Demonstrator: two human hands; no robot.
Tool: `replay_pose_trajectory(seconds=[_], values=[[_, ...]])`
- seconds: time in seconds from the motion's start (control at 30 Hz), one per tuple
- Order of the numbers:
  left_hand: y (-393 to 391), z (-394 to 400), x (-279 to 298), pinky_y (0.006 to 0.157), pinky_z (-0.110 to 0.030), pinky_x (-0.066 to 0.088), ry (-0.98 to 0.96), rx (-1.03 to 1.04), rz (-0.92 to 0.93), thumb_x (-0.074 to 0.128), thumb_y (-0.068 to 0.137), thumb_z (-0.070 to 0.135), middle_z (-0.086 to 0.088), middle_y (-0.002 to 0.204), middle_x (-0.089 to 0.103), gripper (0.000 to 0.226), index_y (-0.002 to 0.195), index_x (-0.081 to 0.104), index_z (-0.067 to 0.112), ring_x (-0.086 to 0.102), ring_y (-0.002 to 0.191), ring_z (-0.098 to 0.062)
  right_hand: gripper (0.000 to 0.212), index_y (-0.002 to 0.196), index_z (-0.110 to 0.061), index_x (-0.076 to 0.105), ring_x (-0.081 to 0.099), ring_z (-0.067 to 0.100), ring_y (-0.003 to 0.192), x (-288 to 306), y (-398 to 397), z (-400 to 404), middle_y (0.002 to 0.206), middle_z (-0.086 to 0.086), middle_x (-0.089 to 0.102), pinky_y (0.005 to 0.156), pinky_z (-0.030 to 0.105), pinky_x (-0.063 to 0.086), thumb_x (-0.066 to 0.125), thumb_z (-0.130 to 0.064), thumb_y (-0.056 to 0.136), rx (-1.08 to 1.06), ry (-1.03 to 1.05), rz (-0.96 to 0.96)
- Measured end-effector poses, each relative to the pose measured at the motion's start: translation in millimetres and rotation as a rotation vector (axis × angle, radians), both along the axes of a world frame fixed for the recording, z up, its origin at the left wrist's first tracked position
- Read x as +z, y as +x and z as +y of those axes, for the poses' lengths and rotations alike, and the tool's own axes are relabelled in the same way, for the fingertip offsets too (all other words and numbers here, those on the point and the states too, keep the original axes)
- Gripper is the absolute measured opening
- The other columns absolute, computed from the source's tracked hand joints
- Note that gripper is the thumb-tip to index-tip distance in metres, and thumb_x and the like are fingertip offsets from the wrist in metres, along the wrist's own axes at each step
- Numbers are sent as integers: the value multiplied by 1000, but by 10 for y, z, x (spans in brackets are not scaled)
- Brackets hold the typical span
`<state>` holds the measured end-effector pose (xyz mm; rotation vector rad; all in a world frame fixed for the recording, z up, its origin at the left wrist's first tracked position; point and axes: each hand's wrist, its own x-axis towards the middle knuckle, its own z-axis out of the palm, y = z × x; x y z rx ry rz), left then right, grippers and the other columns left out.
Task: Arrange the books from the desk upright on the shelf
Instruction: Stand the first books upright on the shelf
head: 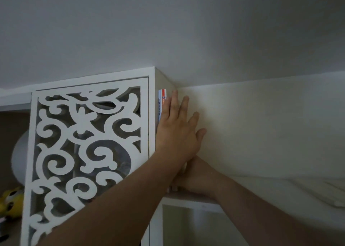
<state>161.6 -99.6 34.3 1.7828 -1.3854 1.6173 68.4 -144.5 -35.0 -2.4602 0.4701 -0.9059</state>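
Upright books (161, 100) stand in the top shelf compartment, against the side panel of the carved cabinet; only thin blue-white and red-orange edges show. My left hand (177, 128) lies flat on the outermost book, fingers straight and spread, pointing up and right. My right hand (194, 178) is lower, at the foot of the books just above the shelf board (186, 196). My left wrist covers its fingers, so its grip is hidden.
A white door with carved scrollwork (87, 143) closes the cabinet on the left. A yellow toy (11, 202) sits in the open compartment at far left. A pale wall (261, 124) backs the shelf on the right, with another compartment (186, 225) below.
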Motion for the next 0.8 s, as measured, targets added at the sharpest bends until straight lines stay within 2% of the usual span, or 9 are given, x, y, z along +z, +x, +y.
replay_pose_trajectory(seconds=[0.13, 0.17, 0.23, 0.3, 0.37, 0.43, 0.5, 0.6, 0.8], values=[[-7, 52, 1, 126, -57, -12, 14, -11, -29, 33, 99, 63, -13, 170, 23, 59, 145, 57, 35, -5, 157, -45, 56, 137, -27, 58, 58, 12, 119, 25, 65, 99, 128, -5, 66, 108, 32, 42, 77, -42, 87, -88, -288, 146], [-14, 63, 1, 126, -56, -11, 10, -33, -22, 35, 98, 61, -14, 170, 25, 56, 143, 59, 36, -3, 158, -45, 52, 134, -26, 60, 58, 15, 119, 14, 93, 100, 128, -1, 66, 107, 33, 43, 75, -45, 88, -119, -328, 150], [-31, 81, 16, 128, -54, -4, -17, -129, -4, 42, 95, 50, -15, 167, 31, 48, 136, 64, 35, 4, 158, -43, 33, 104, -27, 62, 67, 14, 95, -31, 143, 98, 100, -4, 72, 90, 38, 55, 71, -48, 80, -168, -303, 106], [-5, 93, 38, 129, -53, 3, -55, -186, -4, 45, 92, 38, -16, 164, 36, 45, 129, 69, 31, 13, 158, -41, 41, 97, -25, 62, 66, 9, 72, -87, 149, 63, 86, -6, 70, 72, 41, 61, 68, -53, 68, -196, -233, 18], [51, 118, 80, 128, -54, 3, -41, -154, -28, 46, 92, 34, -16, 164, 36, 41, 125, 71, 29, 15, 158, -40, 74, 125, -27, 56, 65, 8, 82, -96, 88, 38, 113, -6, 65, 73, 38, 61, 68, -57, 58, -198, -212, -58], [95, 144, 97, 127, -58, 0, -3, -84, -55, 48, 95, 35, -14, 168, 30, 37, 124, 71, 31, 8, 158, -42, 102, 148, -33, 35, 63, 8, 105, -94, 29, 5, 140, -10, 50, 89, 38, 60, 75, -57, 57, -138, -155, -45], [99, 158, 88, 126, -61, -2, 28, -6, -80, 44, 96, 36, -15, 170, 21, 38, 124, 70, 34, -2, 157, -48, 115, 158, -44, 16, 51, 10, 131, -74, 6, 3, 159, -18, 30, 109, 39, 50, 83, -59, 66, -51, -129, 17], [96, 165, 63, 124, -64, -5, 52, 31, -106, 41, 96, 37, -17, 172, 13, 40, 126, 68, 35, -9, 155, -53, 119, 160, -48, 6, 40, 13, 144, -75, 1, 0, 165, -22, 18, 118, 43, 42, 86, -60, 72, -4, -136, 29], [123, 184, 48, 124, -66, -3, 75, 42, -131, 52, 94, 36, -18, 171, 17, 36, 125, 69, 35, -7, 155, -52, 112, 160, -38, 15, 53, 24, 132, -59, 4, 138, 159, -1, 36, 107, 50, 51, 78, -72, 73, -187, -226, 87]])
